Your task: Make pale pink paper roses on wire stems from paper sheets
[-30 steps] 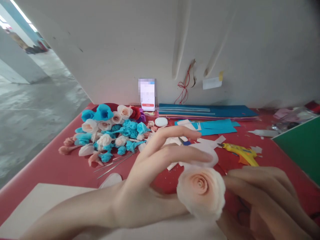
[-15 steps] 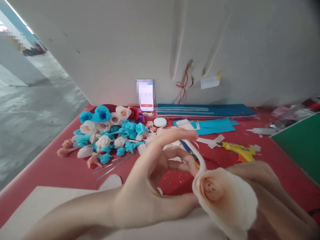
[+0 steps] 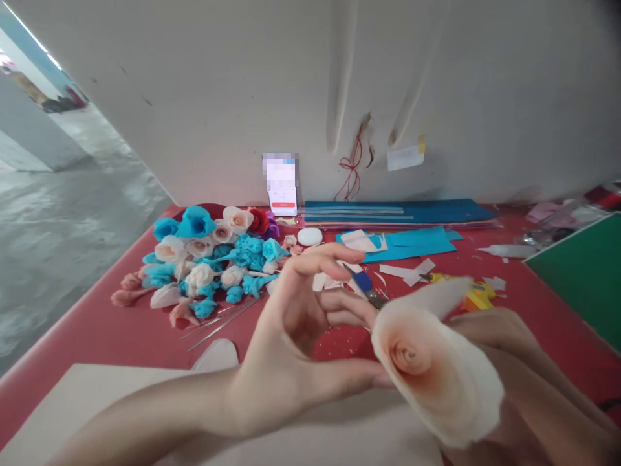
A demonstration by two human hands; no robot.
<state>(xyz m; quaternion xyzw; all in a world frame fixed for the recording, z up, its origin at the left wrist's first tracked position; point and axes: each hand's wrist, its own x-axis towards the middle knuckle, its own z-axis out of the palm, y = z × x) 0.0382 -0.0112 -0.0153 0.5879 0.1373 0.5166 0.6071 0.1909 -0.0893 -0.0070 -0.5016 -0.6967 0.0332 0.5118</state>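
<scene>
A cream paper flower (image 3: 439, 382) with a tightly rolled, peach-tinted centre faces me just above the table. At its left edge, my left hand (image 3: 301, 349) grips it between thumb and a bent finger, with the index finger raised and curled. My right hand (image 3: 514, 362) is closed around the flower from behind on the right; its fingertips are hidden by the petals. One pale petal (image 3: 436, 299) sticks out from the flower's top toward the upper right. Behind the hands lie blue-handled scissors (image 3: 363, 281), partly covered.
Blue, white and pink paper flowers (image 3: 198, 255) heap on the red table (image 3: 97, 323) at left, beside thin wires (image 3: 218, 323). A yellow glue gun (image 3: 480, 294), blue paper (image 3: 412, 244) and scraps (image 3: 407, 273) lie behind. A phone (image 3: 283, 188) leans against the wall; a green board (image 3: 587, 278) stands right.
The flower has turned in my hands: the petal strip that curled up at its left now points toward the upper right. My left index finger has drawn back slightly leftward.
</scene>
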